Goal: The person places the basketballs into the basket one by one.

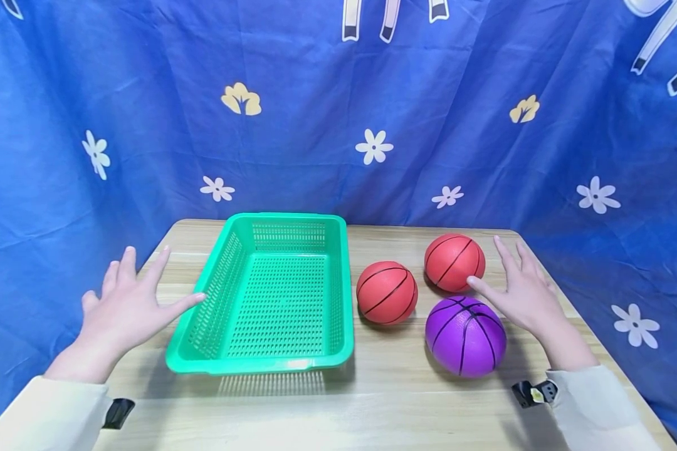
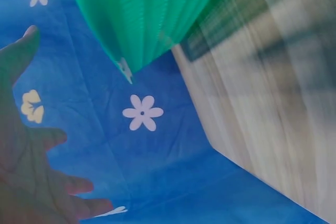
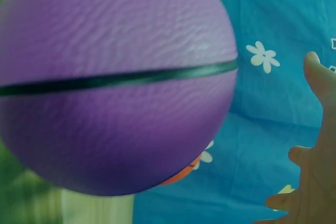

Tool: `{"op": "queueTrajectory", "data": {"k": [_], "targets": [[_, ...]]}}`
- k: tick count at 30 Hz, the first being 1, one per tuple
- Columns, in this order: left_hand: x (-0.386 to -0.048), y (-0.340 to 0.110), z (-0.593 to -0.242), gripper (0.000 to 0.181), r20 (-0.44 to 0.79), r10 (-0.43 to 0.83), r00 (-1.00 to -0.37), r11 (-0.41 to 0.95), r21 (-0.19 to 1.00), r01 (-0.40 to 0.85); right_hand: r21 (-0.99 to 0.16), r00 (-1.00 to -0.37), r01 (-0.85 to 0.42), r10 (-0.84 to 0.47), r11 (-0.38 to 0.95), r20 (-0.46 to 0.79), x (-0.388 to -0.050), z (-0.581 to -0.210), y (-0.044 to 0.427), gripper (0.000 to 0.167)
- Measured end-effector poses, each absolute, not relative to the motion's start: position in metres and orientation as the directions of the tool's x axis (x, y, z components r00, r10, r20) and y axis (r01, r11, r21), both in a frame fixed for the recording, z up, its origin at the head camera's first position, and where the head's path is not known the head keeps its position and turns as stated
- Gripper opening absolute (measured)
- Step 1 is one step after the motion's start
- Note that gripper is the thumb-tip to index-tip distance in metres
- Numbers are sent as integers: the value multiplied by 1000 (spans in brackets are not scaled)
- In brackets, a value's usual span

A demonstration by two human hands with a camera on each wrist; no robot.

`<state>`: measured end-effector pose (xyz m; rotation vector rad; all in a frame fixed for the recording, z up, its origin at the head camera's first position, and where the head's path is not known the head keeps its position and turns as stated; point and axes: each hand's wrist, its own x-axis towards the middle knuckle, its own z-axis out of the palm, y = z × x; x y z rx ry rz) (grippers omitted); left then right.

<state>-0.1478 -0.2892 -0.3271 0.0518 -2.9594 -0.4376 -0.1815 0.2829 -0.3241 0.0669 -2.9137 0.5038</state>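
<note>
Basket (image 1: 259,364), green and perforated, stands on the counter (image 1: 383,419). Just right of it sits one red ball (image 1: 387,293); farther right, another red ball (image 1: 454,262) lies behind a purple ball (image 1: 466,338). The left hand (image 1: 125,308), fingers spread apart, hovers by the basket's left rim; the right hand (image 1: 527,295), likewise spread, hovers beside the right-hand balls.

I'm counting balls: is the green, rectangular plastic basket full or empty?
Empty: only the bare, holey bottom shows inside the green plastic basket; the round purple ball and two round red balls sit outside.
</note>
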Motion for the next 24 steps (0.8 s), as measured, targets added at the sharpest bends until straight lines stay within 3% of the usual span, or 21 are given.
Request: {"op": "queueTrajectory", "data": {"k": [11,24], "targets": [[-152,-304,-333,102,46,-33,-998,937,349,-15,-440,-996,-77,-49,895,74,-177,-343,299,92],[-164,-315,-346,98,-42,86,-995,875,480,56,-552,-974,-219,-209,804,81,-171,-360,310,84]]}}
